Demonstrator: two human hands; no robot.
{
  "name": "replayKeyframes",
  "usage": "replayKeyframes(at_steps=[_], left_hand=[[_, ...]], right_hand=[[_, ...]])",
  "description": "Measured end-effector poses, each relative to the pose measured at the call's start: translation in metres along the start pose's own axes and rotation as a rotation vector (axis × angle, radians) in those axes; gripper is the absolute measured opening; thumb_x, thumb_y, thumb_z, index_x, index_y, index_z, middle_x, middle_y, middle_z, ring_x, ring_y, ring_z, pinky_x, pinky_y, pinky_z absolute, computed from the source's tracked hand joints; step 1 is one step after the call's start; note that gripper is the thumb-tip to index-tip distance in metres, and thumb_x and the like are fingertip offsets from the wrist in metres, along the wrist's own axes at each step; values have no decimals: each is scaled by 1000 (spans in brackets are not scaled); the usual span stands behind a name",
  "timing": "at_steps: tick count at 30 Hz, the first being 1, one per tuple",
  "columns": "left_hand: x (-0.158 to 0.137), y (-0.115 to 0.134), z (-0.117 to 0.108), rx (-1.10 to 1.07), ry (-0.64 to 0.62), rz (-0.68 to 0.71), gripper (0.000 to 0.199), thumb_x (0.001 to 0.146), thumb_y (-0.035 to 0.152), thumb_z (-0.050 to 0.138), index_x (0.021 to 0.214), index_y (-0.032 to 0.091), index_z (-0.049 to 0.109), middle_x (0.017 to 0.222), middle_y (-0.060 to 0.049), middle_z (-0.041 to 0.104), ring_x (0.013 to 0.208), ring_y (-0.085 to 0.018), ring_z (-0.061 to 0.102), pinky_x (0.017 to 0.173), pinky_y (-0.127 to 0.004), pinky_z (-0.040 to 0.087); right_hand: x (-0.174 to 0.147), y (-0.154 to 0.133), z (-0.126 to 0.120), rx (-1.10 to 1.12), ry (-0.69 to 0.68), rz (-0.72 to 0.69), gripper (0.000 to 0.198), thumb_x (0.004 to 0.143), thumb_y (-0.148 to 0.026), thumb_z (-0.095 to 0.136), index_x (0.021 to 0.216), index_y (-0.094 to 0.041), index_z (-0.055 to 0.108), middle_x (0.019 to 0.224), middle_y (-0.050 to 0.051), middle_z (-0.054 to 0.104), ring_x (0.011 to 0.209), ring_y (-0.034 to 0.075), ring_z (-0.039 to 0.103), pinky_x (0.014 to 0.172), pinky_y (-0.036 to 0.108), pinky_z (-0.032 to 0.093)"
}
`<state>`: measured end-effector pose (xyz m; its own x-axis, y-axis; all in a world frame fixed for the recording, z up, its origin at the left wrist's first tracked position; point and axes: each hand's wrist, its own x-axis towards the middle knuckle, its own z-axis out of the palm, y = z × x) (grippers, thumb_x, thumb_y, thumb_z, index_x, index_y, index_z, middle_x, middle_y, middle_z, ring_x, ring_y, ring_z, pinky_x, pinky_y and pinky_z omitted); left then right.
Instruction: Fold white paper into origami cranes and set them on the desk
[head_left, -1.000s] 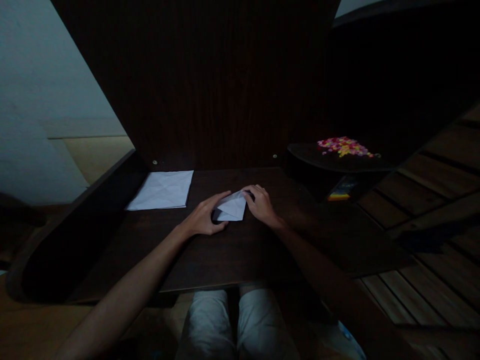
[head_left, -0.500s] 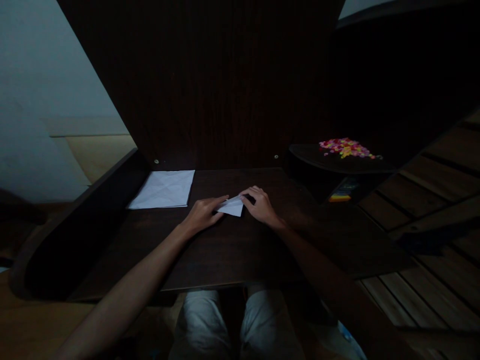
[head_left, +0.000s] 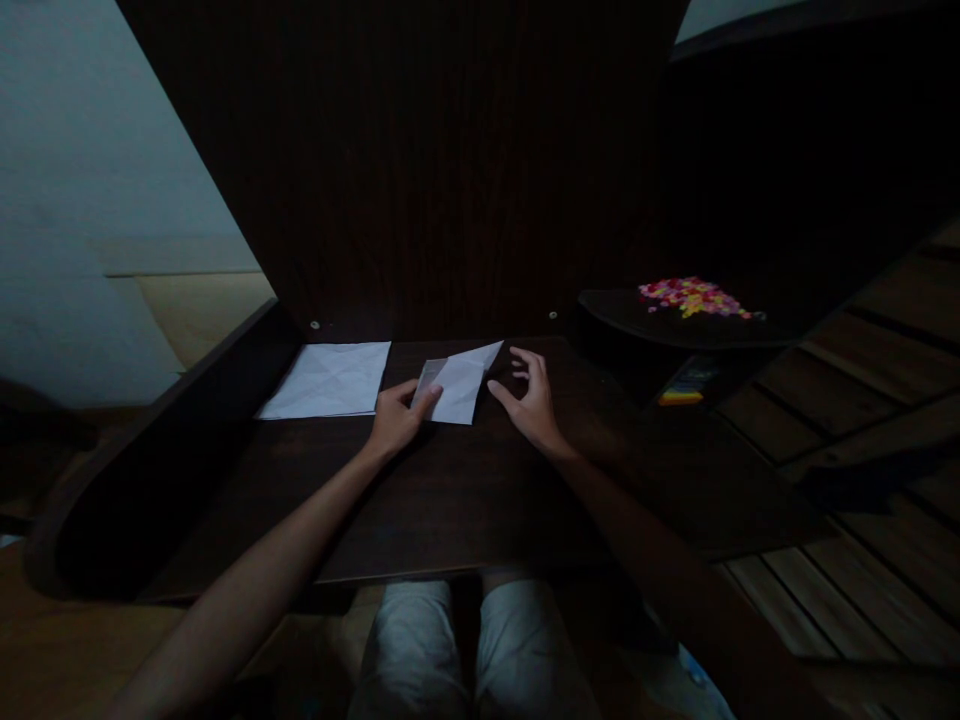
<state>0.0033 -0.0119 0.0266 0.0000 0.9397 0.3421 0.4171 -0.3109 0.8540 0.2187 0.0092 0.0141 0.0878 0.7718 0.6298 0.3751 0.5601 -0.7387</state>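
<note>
A folded piece of white paper (head_left: 460,388) is tilted up above the dark desk, one pointed corner reaching to the upper right. My left hand (head_left: 399,415) grips its left edge, thumb on the near face and the other fingers partly hidden behind. Just right of the paper, my right hand (head_left: 531,398) is apart from it, its thumb and fingers spread with nothing between them. Left of my left hand, white sheets of paper (head_left: 330,380) with crease marks lie flat on the desk.
The dark wooden desk (head_left: 450,510) has a raised side panel (head_left: 165,450) at left and a tall back panel (head_left: 435,180). At right, a small curved shelf (head_left: 611,303) bears a pile of pink, red and yellow bits (head_left: 694,296). A yellow-edged object (head_left: 681,397) sits beneath it.
My right hand has let go of the paper and opened to the right. The paper has turned up and shows a larger face, with my left hand still on it.
</note>
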Motion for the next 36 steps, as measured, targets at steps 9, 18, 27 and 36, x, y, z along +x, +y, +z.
replayKeyframes(at_steps=[9, 18, 27, 36], left_hand=[[-6, 4, 9, -421, -178, -184, 54, 67, 47, 72, 105, 10, 65, 89, -10, 72, 74, -21, 66, 66, -30, 52], [0, -1, 8, -325, -201, -185, 45, 68, 52, 69, 87, 12, 69, 84, -6, 71, 79, -21, 65, 70, -29, 50], [-3, 0, 6, -417, -361, -297, 46, 61, 44, 76, 92, 11, 67, 81, -9, 72, 68, -20, 66, 62, -29, 50], [-6, 2, 6, -426, -512, -300, 36, 61, 37, 77, 84, 12, 67, 75, -7, 72, 65, -18, 66, 60, -27, 50]], right_hand=[[-2, 3, 16, 545, -256, 394, 52, 66, -41, 72, 108, -25, 45, 97, 5, 67, 87, 21, 65, 76, 38, 54], [2, 6, 5, 501, -373, 458, 30, 68, -34, 67, 93, -20, 56, 84, 5, 69, 79, 21, 66, 70, 34, 53], [-2, -4, 6, 513, -480, 520, 25, 62, -31, 72, 82, -16, 67, 81, 5, 70, 74, 19, 65, 66, 31, 50], [1, -9, 4, 516, -489, 599, 21, 59, -29, 72, 73, -15, 66, 66, 1, 67, 55, 13, 57, 50, 23, 41]])
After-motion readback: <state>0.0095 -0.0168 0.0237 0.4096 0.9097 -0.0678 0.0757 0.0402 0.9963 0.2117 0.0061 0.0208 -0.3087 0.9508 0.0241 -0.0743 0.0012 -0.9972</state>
